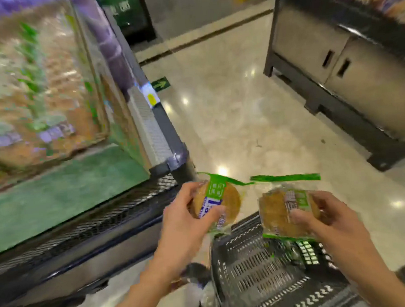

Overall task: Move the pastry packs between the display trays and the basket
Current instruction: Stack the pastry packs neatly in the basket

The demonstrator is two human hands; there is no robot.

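Bright overhead glare, heavy blur

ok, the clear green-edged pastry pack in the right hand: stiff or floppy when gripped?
Probably mixed. The clear green-edged pastry pack holds a round brown pastry, so its middle likely feels firm, while the thin film edges flare loosely and would flop. The right hand holds it alone, so it seems light. The glossy film may slide in a loose grip.

Bare forearms, both hands ungloved (sleeves unseen).
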